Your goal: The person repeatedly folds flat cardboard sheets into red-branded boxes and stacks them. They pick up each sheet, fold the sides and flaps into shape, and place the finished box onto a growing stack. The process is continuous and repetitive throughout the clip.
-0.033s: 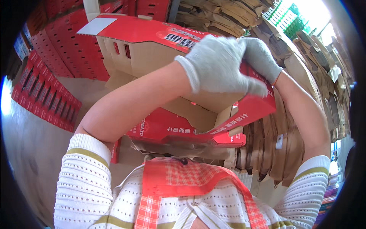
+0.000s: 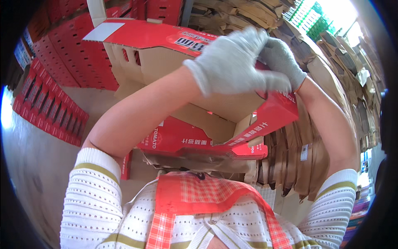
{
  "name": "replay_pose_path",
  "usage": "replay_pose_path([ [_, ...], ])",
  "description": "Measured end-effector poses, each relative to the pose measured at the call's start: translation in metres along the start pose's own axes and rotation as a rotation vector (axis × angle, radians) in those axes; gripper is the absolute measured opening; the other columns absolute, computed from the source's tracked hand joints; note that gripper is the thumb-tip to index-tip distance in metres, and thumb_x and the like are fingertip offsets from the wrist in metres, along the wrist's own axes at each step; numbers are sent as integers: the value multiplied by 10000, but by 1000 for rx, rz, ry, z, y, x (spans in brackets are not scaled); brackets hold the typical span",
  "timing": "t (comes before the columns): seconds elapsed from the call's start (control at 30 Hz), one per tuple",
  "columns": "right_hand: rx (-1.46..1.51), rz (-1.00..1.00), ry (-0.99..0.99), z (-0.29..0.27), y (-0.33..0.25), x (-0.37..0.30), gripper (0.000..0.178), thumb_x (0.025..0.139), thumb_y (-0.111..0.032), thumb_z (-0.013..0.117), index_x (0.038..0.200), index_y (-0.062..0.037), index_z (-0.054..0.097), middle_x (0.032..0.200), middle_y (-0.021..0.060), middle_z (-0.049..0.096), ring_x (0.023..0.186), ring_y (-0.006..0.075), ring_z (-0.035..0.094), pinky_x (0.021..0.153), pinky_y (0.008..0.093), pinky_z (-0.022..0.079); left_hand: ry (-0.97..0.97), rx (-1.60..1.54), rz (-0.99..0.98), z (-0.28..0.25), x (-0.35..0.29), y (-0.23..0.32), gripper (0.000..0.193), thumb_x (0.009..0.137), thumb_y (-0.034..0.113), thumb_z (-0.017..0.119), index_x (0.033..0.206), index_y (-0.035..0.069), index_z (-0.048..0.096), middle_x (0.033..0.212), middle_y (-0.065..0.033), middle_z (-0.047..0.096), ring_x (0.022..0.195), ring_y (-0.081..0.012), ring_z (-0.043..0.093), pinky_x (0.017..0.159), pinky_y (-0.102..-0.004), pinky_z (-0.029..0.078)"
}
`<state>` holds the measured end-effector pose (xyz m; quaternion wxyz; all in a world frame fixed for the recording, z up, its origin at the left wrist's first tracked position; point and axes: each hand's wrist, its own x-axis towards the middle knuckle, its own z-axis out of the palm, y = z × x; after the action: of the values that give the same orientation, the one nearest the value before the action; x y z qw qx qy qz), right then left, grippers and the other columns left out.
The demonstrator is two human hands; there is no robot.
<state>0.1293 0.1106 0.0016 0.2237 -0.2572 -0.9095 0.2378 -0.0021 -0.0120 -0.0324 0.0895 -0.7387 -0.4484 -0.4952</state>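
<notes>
Nearest, at 6 o'clock, is the person's checked red apron (image 2: 190, 197). Past it, toward 12 o'clock, the open red box (image 2: 224, 103) sits tilted, brown inside showing. The gloved left hand (image 2: 232, 64), at 1 o'clock, is blurred over the box's right-hand end, thumb spread from the fingers. The right hand (image 2: 284, 60), at 2 o'clock, meets that end too; its fingers are partly hidden, so I cannot tell whether they pinch. The step in hand looks like working that end; the next move seems to call for steady support there from both hands. Below lies a second red box (image 2: 174, 135). Farther off, brown cardboard bundles (image 2: 294, 155) fill 2 to 4 o'clock.
</notes>
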Motion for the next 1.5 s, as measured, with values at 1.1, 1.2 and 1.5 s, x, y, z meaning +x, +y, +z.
replay_pose_path([
  [1.1, -219, -38, 91, -44, -4, -106, 400, 801, -250, 761, 1102, -49, 591, 892, 90, 626, 832, 183, 626, 787, 325, 520, 437, -222, 84, 112, -37, 54, 1257, 539, 466, 866, 1518, 43, 200, 1498, -335, 240, 1213, -460, 483, 987, -518, 394],
  [1.2, -173, 117, -53, -48, -12, -95, 240, 732, -187, 729, 821, -49, 553, 724, 96, 534, 710, 189, 579, 659, 365, 476, 424, -134, -86, 124, -51, 55, 1382, 514, 539, 868, 1525, 3, 93, 1503, -364, 181, 1376, -510, 283, 1082, -594, 258],
  [1.5, -326, -386, -159, 3, -44, -33, 100, 743, -106, 612, 797, -46, 552, 725, 166, 592, 697, 344, 610, 635, 412, 488, 190, -797, -535, 107, -77, 59, 1177, 563, 433, 889, 1444, 13, 232, 1396, -221, 318, 1337, -400, 305, 1115, -483, 258],
])
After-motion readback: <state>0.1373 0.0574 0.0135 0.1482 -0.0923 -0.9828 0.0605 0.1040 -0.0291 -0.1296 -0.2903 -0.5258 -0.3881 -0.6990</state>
